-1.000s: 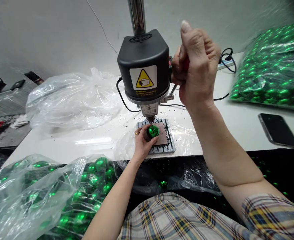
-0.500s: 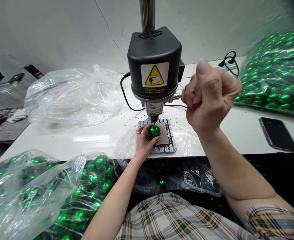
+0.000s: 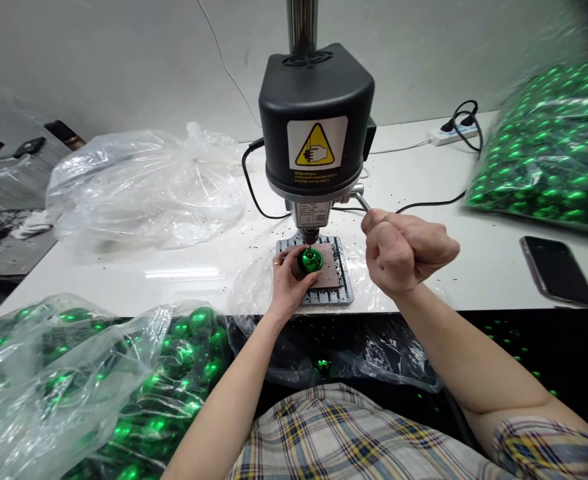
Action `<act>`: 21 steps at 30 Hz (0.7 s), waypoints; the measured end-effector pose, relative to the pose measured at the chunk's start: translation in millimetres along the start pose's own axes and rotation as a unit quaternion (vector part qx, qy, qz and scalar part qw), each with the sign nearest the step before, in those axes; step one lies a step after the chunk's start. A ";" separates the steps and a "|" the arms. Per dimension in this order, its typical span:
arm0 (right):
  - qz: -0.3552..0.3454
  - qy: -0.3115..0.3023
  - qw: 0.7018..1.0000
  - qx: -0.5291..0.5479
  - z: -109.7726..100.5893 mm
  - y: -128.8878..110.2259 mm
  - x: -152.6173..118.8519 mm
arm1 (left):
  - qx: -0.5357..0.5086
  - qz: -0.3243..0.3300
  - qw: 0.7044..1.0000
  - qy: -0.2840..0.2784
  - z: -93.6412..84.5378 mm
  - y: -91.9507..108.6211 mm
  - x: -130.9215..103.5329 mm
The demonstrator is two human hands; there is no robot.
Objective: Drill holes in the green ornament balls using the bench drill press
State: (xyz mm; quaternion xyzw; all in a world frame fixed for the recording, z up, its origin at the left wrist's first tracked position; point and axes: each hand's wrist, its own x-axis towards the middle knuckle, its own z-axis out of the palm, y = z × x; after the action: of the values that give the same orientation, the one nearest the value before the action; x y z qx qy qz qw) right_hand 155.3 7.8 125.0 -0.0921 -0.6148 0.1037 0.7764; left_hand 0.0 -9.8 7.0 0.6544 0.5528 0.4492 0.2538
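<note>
Nearest, at left: clear plastic bag (image 3: 144, 400) of shiny green balls. Two hands, bare. Left hand (image 3: 291, 283), ringed: thumb and fingers pinching one green ball (image 3: 313, 259), which sits over a pinkish plate (image 3: 330, 270) on the slotted metal base (image 3: 345, 290), directly below the chuck (image 3: 310, 236) of a black drill press (image 3: 317, 100). Right hand (image 3: 407, 252): curled into a fist around the end of the press's lever (image 3: 362, 201). Surface (image 3: 199, 293), white, dark specks about the base. Right: phone (image 3: 558, 270), lying flat. Farther: crumpled clear plastic (image 3: 144, 190), left; second bag of green balls (image 3: 549, 153), right; power strip (image 3: 449, 135).
</note>
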 end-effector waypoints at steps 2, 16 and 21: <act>-0.021 -0.014 1.000 -0.013 -2.5 3.6 -3.3 | -0.002 0.000 1.000 0.001 0.0 0.6 -0.3; 0.156 0.090 0.983 0.030 25.4 -4.6 65.6 | -0.027 0.001 0.997 0.073 2.2 -0.1 -9.0; 0.218 0.102 0.967 0.084 24.0 7.3 89.9 | 0.130 0.187 0.973 0.049 -5.8 8.8 -72.6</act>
State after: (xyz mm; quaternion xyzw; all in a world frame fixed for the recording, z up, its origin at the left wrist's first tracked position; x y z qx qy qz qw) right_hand 151.6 39.9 212.6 -0.1686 -0.4867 0.3115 0.7986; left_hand 0.4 -82.1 -5.4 0.7508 0.4859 0.4445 0.0513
